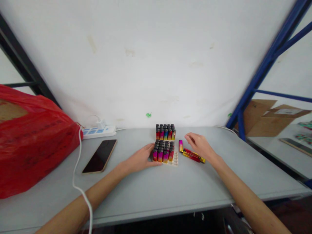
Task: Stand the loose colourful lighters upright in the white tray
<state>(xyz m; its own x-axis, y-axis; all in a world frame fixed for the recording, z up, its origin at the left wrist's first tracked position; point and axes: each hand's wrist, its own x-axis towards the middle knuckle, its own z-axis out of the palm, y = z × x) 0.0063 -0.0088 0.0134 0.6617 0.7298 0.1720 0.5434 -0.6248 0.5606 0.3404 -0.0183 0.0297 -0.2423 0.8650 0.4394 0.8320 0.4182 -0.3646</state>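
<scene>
A cream tray (175, 159) holds upright lighters (162, 152) with black tops and pink-to-yellow bodies, and its right-hand column of slots shows bare. My left hand (141, 158) is wrapped round the tray's left side, thumb along the front edge and fingers behind. Just beyond stands a second block of lighters (165, 132) in red, blue and yellow. On the right, my right hand (198, 143) is above the table with its fingers curled together; whether anything is between them is hidden. Beneath and beside it lie loose lighters (192, 155), and one pink-and-yellow lighter (180, 146) lies nearer the tray.
A dark phone (100, 156) and a white power strip (99, 132) lie to the left, near a red plastic bag (36, 139). A white cable (78, 182) crosses the table's left part. Blue posts (258, 74) and a cardboard box (265, 118) stand at the right.
</scene>
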